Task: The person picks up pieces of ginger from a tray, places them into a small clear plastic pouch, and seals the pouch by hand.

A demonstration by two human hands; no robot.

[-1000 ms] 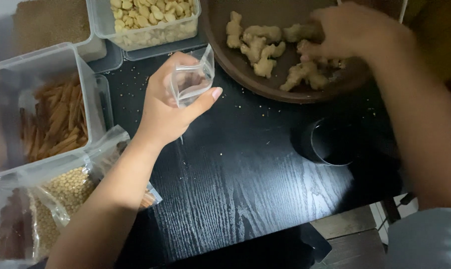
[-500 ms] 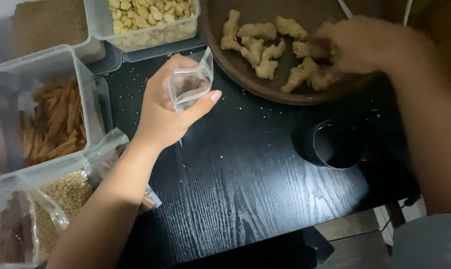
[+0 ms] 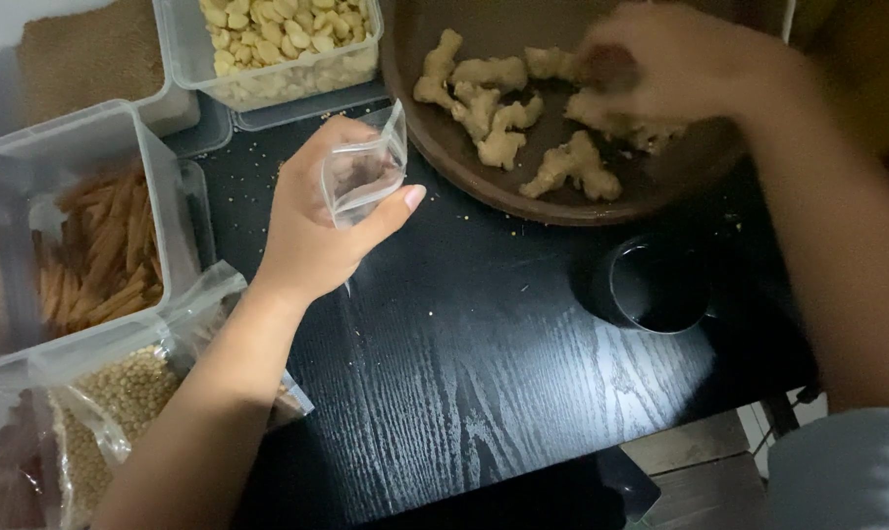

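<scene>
One small clear plastic bag (image 3: 366, 172) is pinched between thumb and fingers of the left hand (image 3: 317, 221), held above the black table (image 3: 484, 393), just left of the bowl. The right hand (image 3: 680, 64) is blurred over one brown round bowl (image 3: 444, 147); its grip cannot be told. About six ginger pieces (image 3: 572, 172) lie visible in the bowl. One black cup (image 3: 655, 290) stands near the bowl. Three clear containers (image 3: 170, 177) sit at left.

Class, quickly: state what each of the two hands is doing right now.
Left hand: closed on a small clear plastic bag, held above the black table.
Right hand: blurred, over the ginger pieces in the brown bowl; grip cannot be told.
</scene>
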